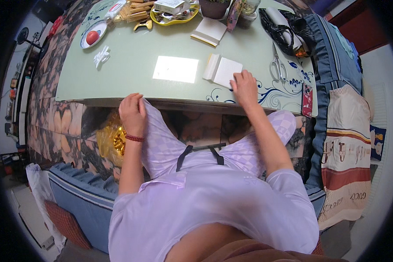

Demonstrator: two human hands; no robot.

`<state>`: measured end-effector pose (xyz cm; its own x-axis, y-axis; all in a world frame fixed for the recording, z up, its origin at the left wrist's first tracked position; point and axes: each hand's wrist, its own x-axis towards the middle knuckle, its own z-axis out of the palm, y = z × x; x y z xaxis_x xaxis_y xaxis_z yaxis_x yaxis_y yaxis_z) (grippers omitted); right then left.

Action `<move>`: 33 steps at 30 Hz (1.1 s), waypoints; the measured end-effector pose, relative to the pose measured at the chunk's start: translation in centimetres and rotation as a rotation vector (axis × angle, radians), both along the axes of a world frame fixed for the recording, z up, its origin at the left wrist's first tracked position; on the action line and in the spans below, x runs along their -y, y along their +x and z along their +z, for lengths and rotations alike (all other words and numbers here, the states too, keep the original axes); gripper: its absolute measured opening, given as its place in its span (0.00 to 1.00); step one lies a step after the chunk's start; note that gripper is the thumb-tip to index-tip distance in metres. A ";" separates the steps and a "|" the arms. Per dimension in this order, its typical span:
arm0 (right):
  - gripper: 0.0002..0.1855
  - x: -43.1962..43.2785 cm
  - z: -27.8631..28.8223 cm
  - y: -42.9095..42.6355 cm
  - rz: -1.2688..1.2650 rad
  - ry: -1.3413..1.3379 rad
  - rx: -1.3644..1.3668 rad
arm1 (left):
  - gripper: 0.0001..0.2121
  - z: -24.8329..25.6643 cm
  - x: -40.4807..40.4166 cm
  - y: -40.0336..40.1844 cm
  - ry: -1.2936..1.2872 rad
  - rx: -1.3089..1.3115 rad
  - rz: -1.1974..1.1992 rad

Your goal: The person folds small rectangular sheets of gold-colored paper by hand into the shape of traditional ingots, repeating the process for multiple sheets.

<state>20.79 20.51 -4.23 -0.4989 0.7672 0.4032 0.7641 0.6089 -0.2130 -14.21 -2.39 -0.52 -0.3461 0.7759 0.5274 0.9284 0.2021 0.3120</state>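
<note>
My left hand (131,106), a red beaded bracelet at its wrist, rests on my left thigh by the front edge of the glass-topped table (127,78). My right hand (245,85) touches the right corner of a flat white packet (227,72) lying on the table; whether its fingers grip the packet, I cannot tell. A second white packet (213,29) lies farther back. To the right of my right hand are scissors (278,68) with pale handles. A crumpled white piece of plastic or tissue (101,57) lies at the left.
A plate (100,36) holds a red round fruit (92,37). Along the back stand a yellow tray (173,23) of small items, a plant pot (214,9) and a black plastic bag (271,28). A red-patterned phone or case (307,100) lies at the right edge.
</note>
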 end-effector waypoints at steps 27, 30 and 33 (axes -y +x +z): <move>0.15 0.7 -2.6 -6.8 -0.141 -0.516 -0.753 | 0.19 -5.6 -13.7 9.2 -0.118 0.727 -0.075; 0.11 0.5 -3.2 -5.7 -0.127 -0.671 -0.977 | 0.26 -6.1 -14.1 9.3 -0.040 0.895 -0.040; 0.12 0.3 -2.5 -5.5 -0.122 -0.904 -1.198 | 0.28 -7.1 -14.2 8.7 0.012 1.039 -0.065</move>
